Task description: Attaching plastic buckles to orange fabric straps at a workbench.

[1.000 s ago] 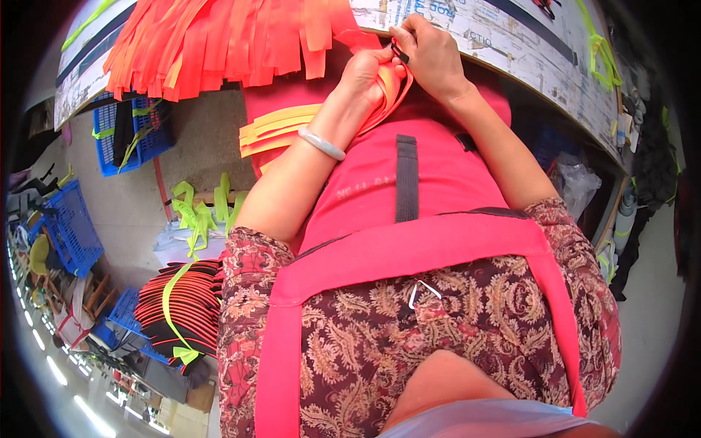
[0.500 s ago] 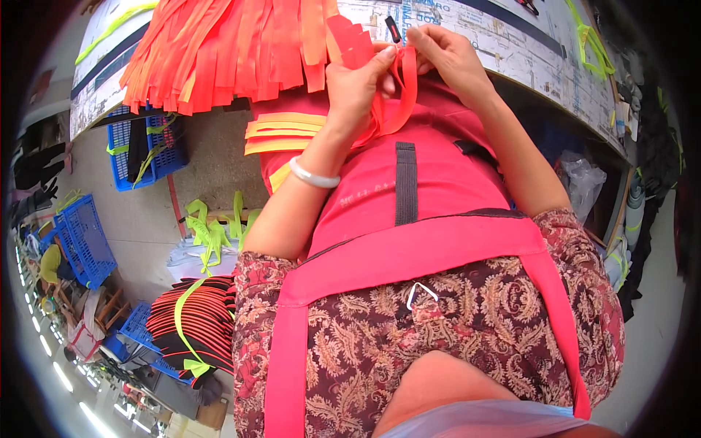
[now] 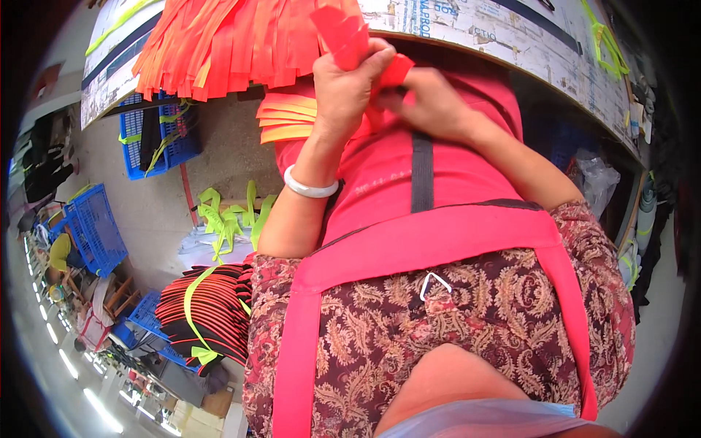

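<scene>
A red strap (image 3: pixel 349 33) stands upright at the desk (image 3: pixel 511 40) edge, gripped in the left hand (image 3: pixel 347 91), fingers wrapped tight around it. The right hand (image 3: pixel 431 106) pinches its lower end. Orange strips (image 3: pixel 234 44) hang off the desk beside them.

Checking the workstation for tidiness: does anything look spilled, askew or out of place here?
Nothing looks damaged. The loose neon-yellow straps lie in a tangled heap on the floor beside the tied bundle of black-and-orange pieces. Both hands, left hand and right hand, grip a red-orange fabric strip at the table edge.
</scene>
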Demonstrator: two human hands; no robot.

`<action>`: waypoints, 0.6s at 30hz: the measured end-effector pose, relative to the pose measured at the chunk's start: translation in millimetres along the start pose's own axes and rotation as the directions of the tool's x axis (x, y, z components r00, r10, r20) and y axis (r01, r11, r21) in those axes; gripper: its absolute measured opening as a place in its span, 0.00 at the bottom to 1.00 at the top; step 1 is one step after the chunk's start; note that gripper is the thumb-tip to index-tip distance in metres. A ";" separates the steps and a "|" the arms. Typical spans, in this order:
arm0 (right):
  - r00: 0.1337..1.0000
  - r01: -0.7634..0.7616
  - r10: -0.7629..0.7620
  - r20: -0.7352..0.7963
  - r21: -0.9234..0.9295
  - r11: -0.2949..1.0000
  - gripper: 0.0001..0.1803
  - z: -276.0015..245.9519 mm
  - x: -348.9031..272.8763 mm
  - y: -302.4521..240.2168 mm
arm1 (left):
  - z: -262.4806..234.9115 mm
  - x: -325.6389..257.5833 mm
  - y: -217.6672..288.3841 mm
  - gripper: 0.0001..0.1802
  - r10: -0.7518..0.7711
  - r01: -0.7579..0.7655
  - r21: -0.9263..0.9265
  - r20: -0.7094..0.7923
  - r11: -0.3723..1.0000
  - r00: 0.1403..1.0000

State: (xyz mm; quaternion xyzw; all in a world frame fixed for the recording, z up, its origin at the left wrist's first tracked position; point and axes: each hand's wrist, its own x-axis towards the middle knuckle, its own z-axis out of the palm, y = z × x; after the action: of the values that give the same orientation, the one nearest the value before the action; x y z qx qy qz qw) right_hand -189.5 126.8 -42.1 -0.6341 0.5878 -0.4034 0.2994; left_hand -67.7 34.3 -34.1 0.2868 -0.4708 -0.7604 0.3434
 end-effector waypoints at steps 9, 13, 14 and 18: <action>0.993 -0.118 0.110 0.046 0.269 0.956 0.10 14.9 2.8 7.9 | -24.9 12.1 35.3 0.07 -0.050 0.045 -0.060 -0.077 0.997 0.996; 0.922 -0.387 0.336 0.193 0.485 0.784 0.16 -15.4 51.0 -22.4 | -64.1 -6.0 61.9 0.07 0.037 -0.059 -0.086 -0.240 0.995 0.970; 0.939 -0.331 0.331 0.096 0.513 0.792 0.17 -22.2 73.4 -31.2 | -72.5 -12.0 71.4 0.07 0.064 -0.082 -0.054 -0.284 0.995 0.957; 0.972 -0.153 0.233 -0.045 0.628 0.763 0.19 -44.1 166.6 -33.3 | -87.3 -24.1 105.7 0.06 0.227 -0.226 0.038 -0.287 0.973 0.931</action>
State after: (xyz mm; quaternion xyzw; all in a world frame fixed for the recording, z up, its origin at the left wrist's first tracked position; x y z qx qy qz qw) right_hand -213.6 -29.2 34.7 -0.4110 0.5016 -0.5784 0.4948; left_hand 39.7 -25.8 30.9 0.3394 -0.4469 -0.6646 0.4933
